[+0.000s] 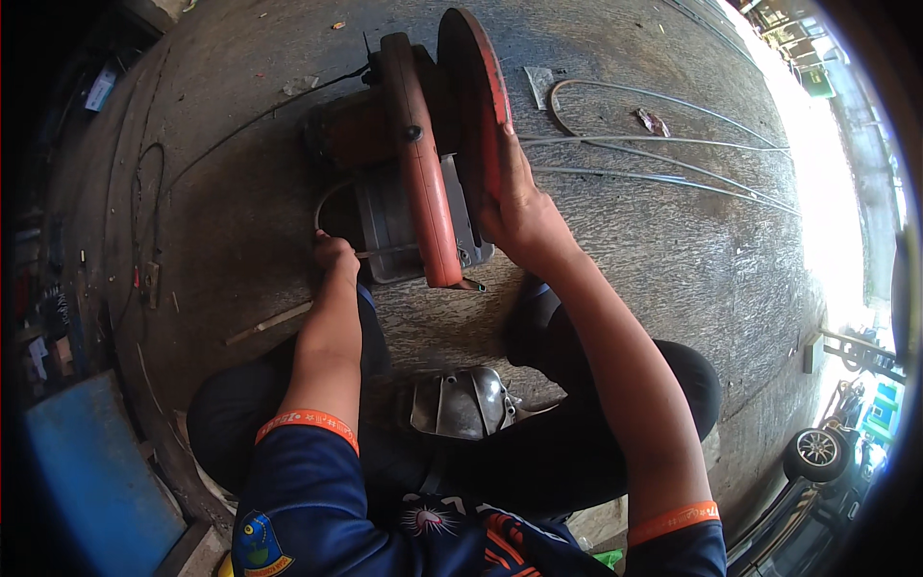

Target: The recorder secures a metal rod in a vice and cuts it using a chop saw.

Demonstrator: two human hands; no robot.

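Observation:
A red cut-off saw (431,216) stands on the floor ahead of me, with a grey metal base (389,212) and a long red handle arm pointing my way. My right hand (524,216) grips the edge of the saw's round red guard (471,72), fingers stretched along its side. To the left of the base, my left hand (336,252) is closed around a thin metal rod (321,205). The rod bends upward from the fist, and a straight length runs right across the base. Where the rod passes behind the handle is hidden.
Long thin rods (663,144) lie on the floor to the right, one looped back. A black power cord (260,117) trails left from the saw. Between my legs sits a shiny metal casing (461,402). A wooden stick (269,322) and a blue panel (101,471) are at left.

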